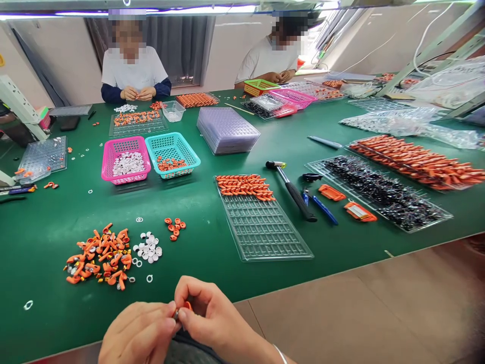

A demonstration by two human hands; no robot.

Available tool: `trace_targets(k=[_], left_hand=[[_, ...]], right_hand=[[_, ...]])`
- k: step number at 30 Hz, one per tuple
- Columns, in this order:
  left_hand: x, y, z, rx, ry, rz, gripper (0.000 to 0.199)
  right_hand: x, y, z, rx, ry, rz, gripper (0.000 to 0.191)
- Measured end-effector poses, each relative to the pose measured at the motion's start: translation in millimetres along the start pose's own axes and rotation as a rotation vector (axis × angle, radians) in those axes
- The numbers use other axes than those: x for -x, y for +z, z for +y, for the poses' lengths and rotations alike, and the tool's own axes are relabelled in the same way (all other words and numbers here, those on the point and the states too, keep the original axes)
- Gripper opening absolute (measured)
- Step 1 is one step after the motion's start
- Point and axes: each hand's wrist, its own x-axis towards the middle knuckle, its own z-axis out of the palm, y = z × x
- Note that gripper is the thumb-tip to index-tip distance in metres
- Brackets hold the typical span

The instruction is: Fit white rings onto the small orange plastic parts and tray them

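Note:
My left hand [138, 331] and my right hand [212, 313] meet at the table's front edge, both closed in a pinch. Between their fingertips is a small orange earbud part [188, 306], mostly hidden by the fingers; a bit of dark metal shows beside it. Just beyond my left hand lies a loose pile of orange earbud parts [100, 255]. Next to the pile are several small white discs [149, 248] and a few orange round caps [175, 230]. A clear blister tray [265, 235], its far rows filled with orange parts, lies ahead of my right hand.
A hammer [293, 194] and blue pliers [324, 208] lie right of the tray, near trays of black wired parts [375, 189] and orange parts [420, 162]. Pink [108, 172] and turquoise baskets [193, 161] stand beyond. Two people in white shirts sit across the table.

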Motion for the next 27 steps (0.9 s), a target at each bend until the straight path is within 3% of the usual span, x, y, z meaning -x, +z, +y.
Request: trace_targets(k=[4,10,19,27], left_hand=[[-6,-1.2,2,-0.007,0.009,-0.001,0.023],[-10,2.2,5,0.06,-0.072,0.041,0.025],[5,0.2,-4,-0.022,-0.333,0.088,0.018],[5,1.4,-7,0.03,-0.298,0.103,0.018]], right_hand=[[1,5,4,-0.131,0.014,-0.008,0.027],[-1,9,10,-0.128,0.014,0.028,0.027],[-2,-2,-4,-0.081,0.067,-0.061,0.043],[-3,-2,-9,-0.091,0.09,-0.075,0.046]])
